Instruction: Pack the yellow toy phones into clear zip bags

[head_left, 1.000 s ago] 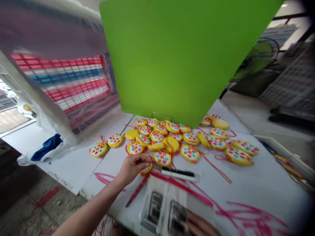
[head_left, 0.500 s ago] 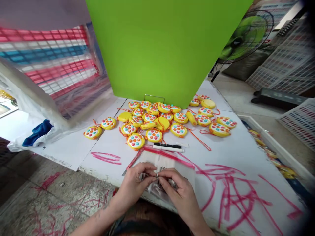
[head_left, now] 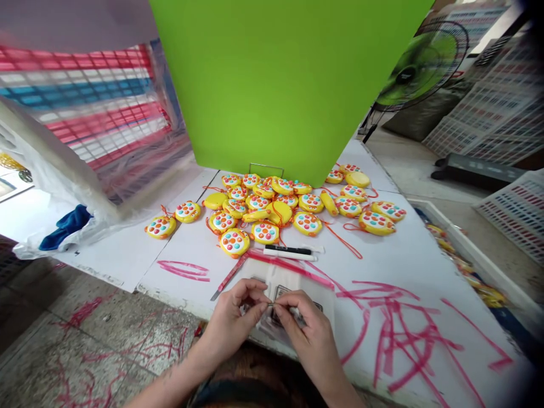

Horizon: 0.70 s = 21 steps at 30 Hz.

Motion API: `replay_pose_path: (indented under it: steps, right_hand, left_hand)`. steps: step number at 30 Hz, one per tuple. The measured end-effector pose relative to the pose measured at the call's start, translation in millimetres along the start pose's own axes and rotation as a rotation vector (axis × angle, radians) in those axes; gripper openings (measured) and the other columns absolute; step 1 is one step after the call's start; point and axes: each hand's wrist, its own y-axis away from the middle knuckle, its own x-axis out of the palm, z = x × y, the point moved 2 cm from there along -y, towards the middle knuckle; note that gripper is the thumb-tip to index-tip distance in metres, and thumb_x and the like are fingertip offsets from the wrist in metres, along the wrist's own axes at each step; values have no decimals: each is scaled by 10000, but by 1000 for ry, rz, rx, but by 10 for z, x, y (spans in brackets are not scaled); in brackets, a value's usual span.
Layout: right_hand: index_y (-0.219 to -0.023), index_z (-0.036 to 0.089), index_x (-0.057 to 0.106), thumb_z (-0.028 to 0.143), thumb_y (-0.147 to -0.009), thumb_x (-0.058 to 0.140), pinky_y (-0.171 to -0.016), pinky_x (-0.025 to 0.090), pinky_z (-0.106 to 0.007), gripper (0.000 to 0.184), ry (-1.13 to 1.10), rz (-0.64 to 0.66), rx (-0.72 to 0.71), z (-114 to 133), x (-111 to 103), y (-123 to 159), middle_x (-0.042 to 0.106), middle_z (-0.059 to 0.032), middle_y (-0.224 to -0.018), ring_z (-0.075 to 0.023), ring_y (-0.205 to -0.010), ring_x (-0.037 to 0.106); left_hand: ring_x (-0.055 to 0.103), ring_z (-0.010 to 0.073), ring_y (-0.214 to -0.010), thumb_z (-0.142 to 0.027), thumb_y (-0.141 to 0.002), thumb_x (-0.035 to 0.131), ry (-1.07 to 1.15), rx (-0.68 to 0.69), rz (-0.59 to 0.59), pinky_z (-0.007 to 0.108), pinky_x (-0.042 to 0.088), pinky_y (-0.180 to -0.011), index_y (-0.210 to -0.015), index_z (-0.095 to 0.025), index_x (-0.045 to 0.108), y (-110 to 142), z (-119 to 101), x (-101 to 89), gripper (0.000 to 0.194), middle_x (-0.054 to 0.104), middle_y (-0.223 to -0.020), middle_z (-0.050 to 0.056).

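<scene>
My left hand (head_left: pixel 240 310) and my right hand (head_left: pixel 304 320) meet at the table's front edge, thumb and forefinger pinched on each. Between the fingertips is a tiny piece, too small to name. Under the hands lies a clear plastic tray (head_left: pixel 284 277), edged with pink tape and holding small dark-framed items partly hidden by my fingers. Just beyond the tray, a black marker (head_left: pixel 288 250) and a white marker (head_left: pixel 291 256) lie side by side. Farther back sits a spread of yellow turtle-shaped toys (head_left: pixel 234 242) with coloured dots and orange cords.
A large green board (head_left: pixel 272 85) stands upright behind the toys. At left are a plastic-covered rack (head_left: pixel 106 113) and a blue cloth (head_left: pixel 66 228). A fan (head_left: pixel 406 75) and white crates (head_left: pixel 493 119) stand at right. Pink tape strips (head_left: pixel 395 317) mark the table top.
Both hands stay pinched together in nearly the same place, with slight finger movement. The right hand sits a little differently, showing more of the dark-framed items. The view has shifted slightly.
</scene>
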Motion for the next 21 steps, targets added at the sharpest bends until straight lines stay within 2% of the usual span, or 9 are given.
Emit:
replay_pose_path:
  steps: [9,15,18,21]
  right_hand:
    - [-865,213,536,134,-876,483,-713,467,-290,97,161,78,-162,13,21,15,574,-44,-826,-163,-790,563]
    - [-847,207,477,92,-849,471,-696,441,-288,116,191,114,-232,12,64,9,534,-28,-800,-156,-768,526]
    - [-852,209,449,101,-855,452,-700,429,-277,108,106,177,-188,22,54,7,512,-21,-809,-147,-771,513]
    - [-819,211,438,187,-889,428,-668,416,-258,75,-80,263,-10,8,28,7,487,-8,-786,-135,-729,490]
  left_hand:
    - [565,121,-670,-201,-776,622,162,-82,-39,231,431,-626,-986,-175,510,-19,20,17,240,611,-742,-3]
    - [552,123,-696,-145,-780,553,39,-6,-83,235,440,-648,-943,-183,495,-19,15,-3,178,576,-755,-6]
    - [534,116,-690,-146,-794,530,-62,71,-155,231,442,-651,-895,-193,483,-25,17,-60,121,549,-768,-11]
    - [512,109,-651,-158,-795,531,-122,107,-219,226,436,-632,-857,-197,473,-40,27,-121,93,537,-759,-15]
